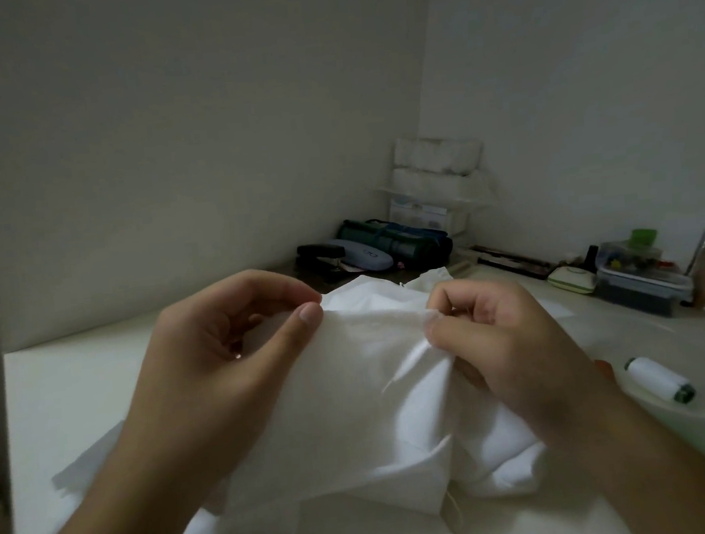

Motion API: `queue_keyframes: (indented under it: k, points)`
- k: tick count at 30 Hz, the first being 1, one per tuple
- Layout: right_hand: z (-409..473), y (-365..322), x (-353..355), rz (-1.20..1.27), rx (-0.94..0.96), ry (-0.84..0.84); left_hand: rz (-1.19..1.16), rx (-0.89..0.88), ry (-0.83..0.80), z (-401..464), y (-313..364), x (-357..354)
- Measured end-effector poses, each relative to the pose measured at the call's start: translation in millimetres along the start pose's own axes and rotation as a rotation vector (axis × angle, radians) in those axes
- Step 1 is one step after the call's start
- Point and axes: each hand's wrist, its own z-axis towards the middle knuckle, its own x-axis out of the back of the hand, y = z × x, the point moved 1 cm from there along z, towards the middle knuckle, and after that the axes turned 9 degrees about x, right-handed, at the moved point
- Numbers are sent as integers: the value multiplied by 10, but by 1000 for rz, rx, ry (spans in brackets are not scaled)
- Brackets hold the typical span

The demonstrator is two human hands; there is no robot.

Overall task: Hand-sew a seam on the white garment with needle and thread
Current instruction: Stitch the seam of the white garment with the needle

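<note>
The white garment (pixel 354 395) lies bunched on the table in front of me, its top edge lifted between both hands. My left hand (pixel 220 344) pinches that edge between thumb and forefinger at the left. My right hand (pixel 500 338) pinches the same edge further right, with its other fingers curled round a fold of cloth. The needle is too small to make out. A thin thread hangs down near the garment's lower part (pixel 453 502). A spool of white thread (pixel 658 379) lies on its side at the right.
The white table (pixel 75 401) meets two walls. In the far corner sit a black stapler (pixel 319 255), a grey case (pixel 362 257), a dark green bag (pixel 400 240) and a white organiser (pixel 437 181). Clear boxes of small items (pixel 636 278) stand at the right.
</note>
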Motion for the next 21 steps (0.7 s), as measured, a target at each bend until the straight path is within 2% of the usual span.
queue_keyframes:
  k: [5, 10, 15, 21]
  points:
    - [-14, -21, -14, 27, 38, -46, 257, -7, -93, 65, 96, 46]
    - [-19, -38, -48, -1, 77, -81, 424, 125, -405, 136, 404, -107]
    - [-22, -26, -52, -3, 79, -71, 308, 110, -491, 133, 356, -320]
    - [-30, -6, -50, 4, 71, 10, -28, 261, -455, 74, 113, -312]
